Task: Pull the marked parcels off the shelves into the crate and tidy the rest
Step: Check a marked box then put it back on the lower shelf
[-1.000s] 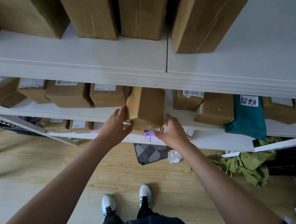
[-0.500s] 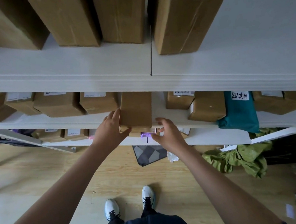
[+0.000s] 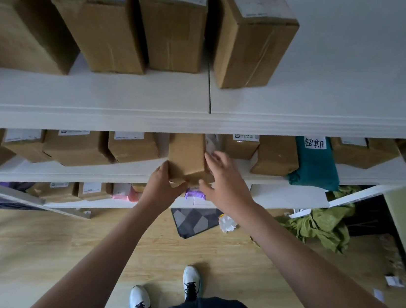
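Bracing the near end of the cardboard box (image 3: 188, 157) with your left hand (image 3: 160, 189), you have the thumb hooked up its left face and the fingers tucked under the front corner, so that hand is holding it. Your right hand (image 3: 224, 182) is spread wide, fingers straight along the box's right face, holding nothing; whether they press or merely brush it I cannot tell.

That box sits on the middle shelf (image 3: 265, 185), its near end poking out past the front edge, between a labelled box (image 3: 133, 146) to the left and another labelled box (image 3: 243, 143) to the right. No mark shows on it from here, so my read is tidying, not pulling. Push it straight back with both palms on the near end, keeping it square to the edge so it doesn't snag either neighbour.

Further right on the same shelf lies a teal bag (image 3: 315, 166) with a handwritten label, likely a marked one. No crate in view.
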### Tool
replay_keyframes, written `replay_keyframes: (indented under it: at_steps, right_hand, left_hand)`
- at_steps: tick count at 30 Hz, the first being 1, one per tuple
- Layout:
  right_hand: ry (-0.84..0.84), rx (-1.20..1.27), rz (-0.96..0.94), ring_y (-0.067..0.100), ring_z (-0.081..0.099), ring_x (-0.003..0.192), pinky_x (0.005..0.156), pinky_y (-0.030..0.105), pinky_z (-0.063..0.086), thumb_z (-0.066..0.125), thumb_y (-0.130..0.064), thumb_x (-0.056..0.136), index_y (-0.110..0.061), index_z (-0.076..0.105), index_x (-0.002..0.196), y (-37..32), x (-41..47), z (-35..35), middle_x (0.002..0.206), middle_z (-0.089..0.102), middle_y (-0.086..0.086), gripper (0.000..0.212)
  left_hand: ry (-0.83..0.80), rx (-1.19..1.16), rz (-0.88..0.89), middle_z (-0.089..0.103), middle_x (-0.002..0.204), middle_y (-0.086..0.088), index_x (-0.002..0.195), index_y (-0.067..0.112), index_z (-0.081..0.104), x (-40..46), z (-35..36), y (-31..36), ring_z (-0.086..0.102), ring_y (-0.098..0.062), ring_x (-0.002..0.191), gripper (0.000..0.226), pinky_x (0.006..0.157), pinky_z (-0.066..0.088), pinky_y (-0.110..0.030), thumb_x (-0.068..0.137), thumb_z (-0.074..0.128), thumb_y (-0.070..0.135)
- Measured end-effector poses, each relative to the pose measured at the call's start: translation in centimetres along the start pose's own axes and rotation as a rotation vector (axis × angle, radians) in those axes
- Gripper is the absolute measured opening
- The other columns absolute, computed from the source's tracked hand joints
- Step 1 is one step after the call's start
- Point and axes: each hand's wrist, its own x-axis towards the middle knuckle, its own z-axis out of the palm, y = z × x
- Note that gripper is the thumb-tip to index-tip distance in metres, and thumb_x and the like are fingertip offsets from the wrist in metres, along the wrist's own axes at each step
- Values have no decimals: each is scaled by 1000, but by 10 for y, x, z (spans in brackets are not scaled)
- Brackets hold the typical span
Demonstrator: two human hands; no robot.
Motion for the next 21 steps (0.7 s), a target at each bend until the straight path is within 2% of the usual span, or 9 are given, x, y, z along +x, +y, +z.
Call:
replay_keyframes:
  at_steps: [2, 4, 6, 8, 11, 13, 15, 17, 21]
  right_hand:
    - [28, -63, -69, 33, 36, 139, 112, 50, 39, 65, -34, 94, -14, 50, 147, -8, 3, -1, 153, 37, 15, 59]
    - [9, -113, -120, 34, 28, 144, 115, 53, 33, 67, -35, 91, -13, 58, 138, -17, 7, 5, 157, 31, 15, 53]
    - [-14, -113, -163, 34, 26, 146, 115, 54, 31, 69, -34, 89, -13, 58, 136, -27, 12, 13, 159, 30, 13, 53]
    - [-16, -97, -215, 32, 34, 142, 116, 54, 32, 68, -31, 89, -14, 54, 139, -40, 17, 21, 153, 39, 10, 54]
    - [-30, -70, -246, 27, 43, 134, 118, 47, 27, 64, -31, 92, -16, 51, 143, -59, 24, 29, 141, 51, 4, 54]
    - [-35, -49, -255, 26, 45, 132, 117, 44, 28, 64, -31, 92, -17, 51, 143, -64, 28, 33, 140, 52, 3, 54]
    - [-20, -13, -251, 25, 47, 132, 114, 44, 35, 65, -29, 91, -16, 52, 142, -61, 31, 32, 139, 53, 2, 54]
    - [5, -3, -223, 24, 48, 132, 111, 45, 39, 66, -29, 91, -14, 51, 142, -51, 34, 26, 140, 54, 3, 55]
    - [9, 26, -117, 24, 48, 131, 108, 44, 44, 70, -38, 90, -11, 47, 145, -20, 31, 11, 142, 52, 6, 65]
  left_hand:
    - [-38, 116, 34, 61, 104, -3, 110, 13, 54, -1, 2, -2, 56, -22, 94, 43, 73, 44, -29, 85, 72, 43]
    - [-57, 258, 79, 60, 116, -8, 118, 11, 53, -3, 1, -5, 53, -27, 109, 46, 88, 47, -37, 90, 65, 44]
    - [-41, 320, 96, 55, 129, -10, 134, 8, 46, -6, -2, -7, 49, -30, 120, 57, 100, 43, -39, 90, 64, 39]
    - [26, 376, 190, 51, 136, -12, 143, 5, 39, -9, -6, -8, 48, -30, 124, 62, 106, 39, -39, 90, 56, 32]
    - [48, 440, 302, 54, 134, -14, 139, 3, 46, -9, -14, -15, 50, -31, 122, 52, 107, 38, -40, 91, 53, 19]
    - [1, 383, 217, 51, 137, -11, 144, 6, 41, -8, -21, -22, 48, -30, 125, 62, 107, 38, -41, 88, 50, 33]
    - [-29, 301, 115, 47, 142, -10, 150, 10, 33, -6, -28, -30, 46, -31, 129, 78, 106, 41, -45, 85, 51, 48]
    - [-45, 279, 98, 43, 148, -12, 154, 9, 29, -2, -31, -32, 44, -32, 133, 86, 107, 42, -46, 87, 65, 49]
    - [-37, 301, 155, 41, 151, -9, 154, 12, 28, 3, -33, -27, 43, -30, 134, 87, 105, 43, -42, 86, 72, 46]
